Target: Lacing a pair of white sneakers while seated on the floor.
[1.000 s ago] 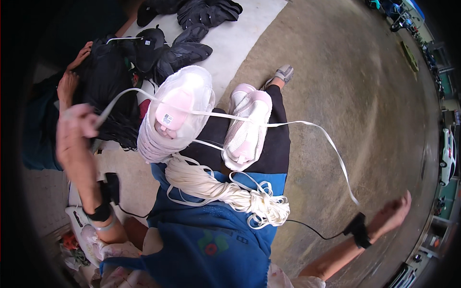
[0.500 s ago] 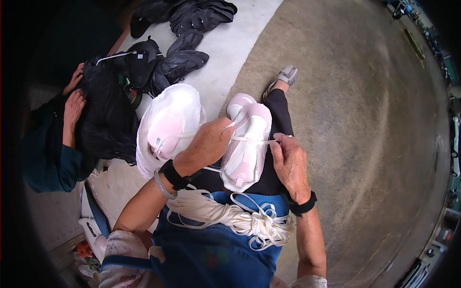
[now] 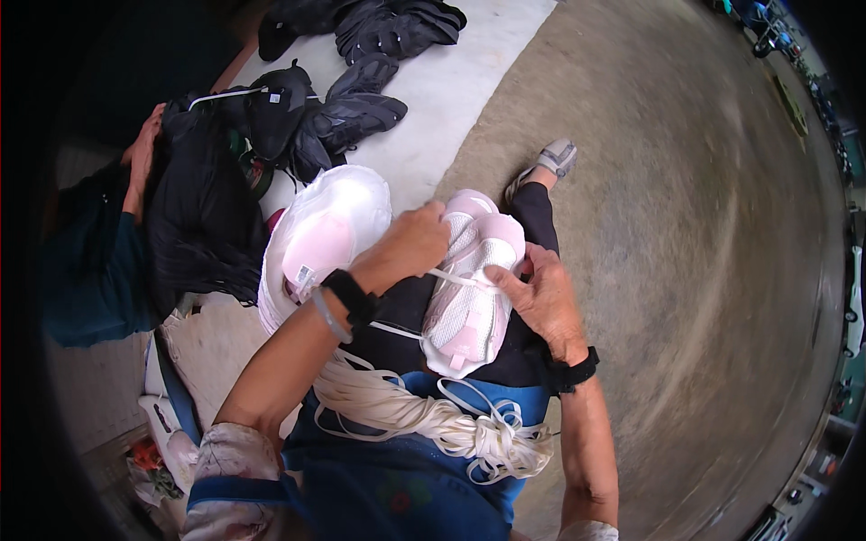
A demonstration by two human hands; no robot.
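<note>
A stack of white and pink mesh shoe uppers [image 3: 462, 329] lies on my lap, toes pointing away from me. A flat white shoelace [image 3: 451, 277] crosses its middle. My left hand [image 3: 408, 242] is closed at the left side of the stack, apparently on the lace; its fingertips are partly hidden and blurred. On the right side, my right hand [image 3: 547, 302] grips the stack: the thumb presses on top by the lace, and the fingers go round the outer edge. A bundle of cream laces [image 3: 415, 413] rests across my blue apron [image 3: 388, 478].
Left of the stack stand nested white and pink uppers [image 3: 370, 203]. Black shoe uppers [image 3: 361, 117] are spread over a pale sheet [image 3: 492, 68]. At far left, another person's hand [image 3: 142, 149] is beside a black bundle of laces [image 3: 194, 225]. Concrete floor [image 3: 667, 225] extends right.
My right hand has come inward from pulling the lace outward and now grips the stack's edge. My left hand has risen slightly. The view has shifted; the other person's nearer hand has moved back.
</note>
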